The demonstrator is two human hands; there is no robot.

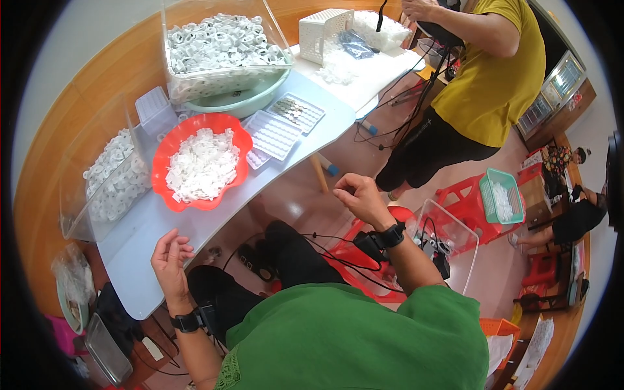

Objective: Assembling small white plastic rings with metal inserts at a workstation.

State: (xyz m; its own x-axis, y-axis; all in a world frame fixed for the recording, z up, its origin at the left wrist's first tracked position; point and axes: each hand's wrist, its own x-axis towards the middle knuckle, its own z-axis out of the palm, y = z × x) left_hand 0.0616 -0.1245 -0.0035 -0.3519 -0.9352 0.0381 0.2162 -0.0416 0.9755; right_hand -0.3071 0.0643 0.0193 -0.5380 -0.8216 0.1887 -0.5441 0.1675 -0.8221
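Green shirt fabric [357,338] filled the lower centre of the frame, nearest the camera. Beyond it, a pale table [140,273] curved from lower left to upper centre and carried the containers.

Hazards, by judgement: the large clear bin [224,84] at upper left appeared to sit on a pale green basin [263,99]; an uneven seat or a knock could have tipped it. The red scalloped bowl [162,162], left of centre, stood near the table's front edge; a forearm striking its rim could have spilled the load. Black cables [325,257] crossed near the wearer's legs [296,253] and could have snagged.

Containers: the large bin was heaped with white ring-shaped parts [224,42]. A second clear bin [78,227] at far left held similar parts. The bowl held a mound of flat white pieces [203,166]. Right of it lay pale cavity trays [276,133]; the rearmost tray [316,119] contained small metallic-looking pieces [294,112].

Grip status: the left hand [172,263] hung at the table's edge, below the bowl in the frame, fingers loosely spread, nothing visible in its grip. The right hand [364,201], at centre, was above the floor [286,195], fingers curled toward the thumb; whether its grip contained a small piece could not be determined.
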